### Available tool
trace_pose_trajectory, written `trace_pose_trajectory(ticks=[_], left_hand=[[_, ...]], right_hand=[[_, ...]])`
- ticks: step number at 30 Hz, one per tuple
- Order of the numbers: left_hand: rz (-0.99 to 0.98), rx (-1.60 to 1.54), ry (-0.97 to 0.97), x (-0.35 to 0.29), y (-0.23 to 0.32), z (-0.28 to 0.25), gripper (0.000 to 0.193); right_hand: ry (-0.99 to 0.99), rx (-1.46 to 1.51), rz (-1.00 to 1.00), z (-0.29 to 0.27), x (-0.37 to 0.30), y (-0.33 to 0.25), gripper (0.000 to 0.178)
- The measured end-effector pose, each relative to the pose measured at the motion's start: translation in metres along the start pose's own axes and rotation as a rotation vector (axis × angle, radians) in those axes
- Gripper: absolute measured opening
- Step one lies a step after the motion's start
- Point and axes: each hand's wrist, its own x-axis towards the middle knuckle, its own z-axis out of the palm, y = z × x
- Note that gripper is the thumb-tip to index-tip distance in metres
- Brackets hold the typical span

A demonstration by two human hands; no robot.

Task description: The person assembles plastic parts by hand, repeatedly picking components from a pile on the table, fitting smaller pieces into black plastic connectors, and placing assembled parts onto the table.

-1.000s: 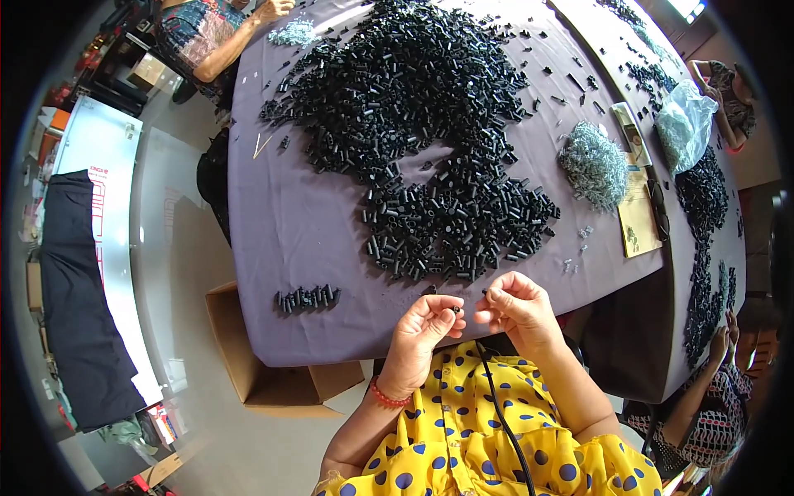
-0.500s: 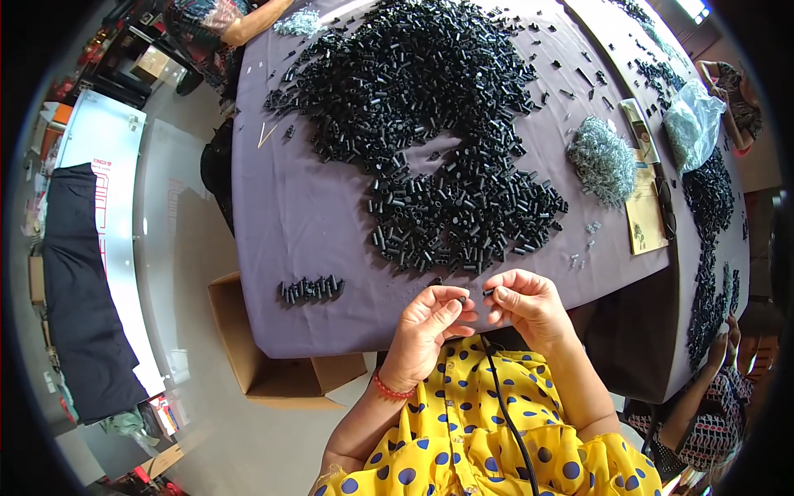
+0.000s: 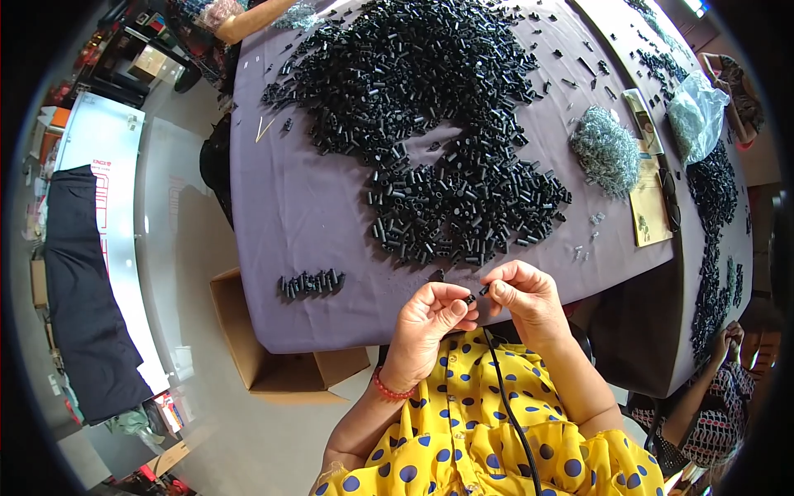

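At the table's near edge, my left hand (image 3: 432, 321) pinches a small black plastic piece (image 3: 470, 299) between thumb and forefinger. Close beside it, my right hand (image 3: 529, 304) also has thumb and finger closed on a small black part (image 3: 485, 290). The two parts nearly meet; whether they touch I cannot tell. Just beyond my fingers spreads a large heap of short black plastic tubes (image 3: 463, 211). A small bunch of black tubes (image 3: 311, 283) lies in a row to the left.
A mound of tiny silvery pieces (image 3: 605, 153) sits at right, near a yellow pad (image 3: 651, 205) and dark glasses (image 3: 668, 198). An open cardboard box (image 3: 285, 376) stands below the table's left corner. Other people work at the far left (image 3: 248, 18) and right (image 3: 703, 413).
My hands have drawn slightly closer together. The black piece in my left fingers now shows more plainly. The view has shifted a little.
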Motion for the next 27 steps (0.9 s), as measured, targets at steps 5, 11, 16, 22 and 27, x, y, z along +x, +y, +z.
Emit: trace_pose_trajectory(ticks=[5,11,16,22,27], left_hand=[[0.021,-0.007,-0.018,-0.0010,-0.0008,-0.0018,0.021],[0.015,-0.049,-0.011,-0.0024,0.0014,0.0013,0.020],[0.041,-0.062,-0.022,-0.0027,0.0011,0.0018,0.020],[0.036,-0.069,-0.016,-0.0027,0.0012,0.0030,0.018],[0.039,-0.067,-0.012,-0.0028,0.0012,0.0034,0.018]], right_hand=[[0.034,0.008,0.004,0.0035,-0.0004,0.0014,0.014],[0.031,0.048,0.017,0.0028,-0.0015,0.0018,0.011],[0.041,0.088,0.015,0.0036,-0.0013,0.0023,0.011],[0.015,0.059,-0.044,0.0041,-0.0015,0.0034,0.011],[0.028,-0.043,-0.044,0.0077,-0.0029,0.0013,0.011]])
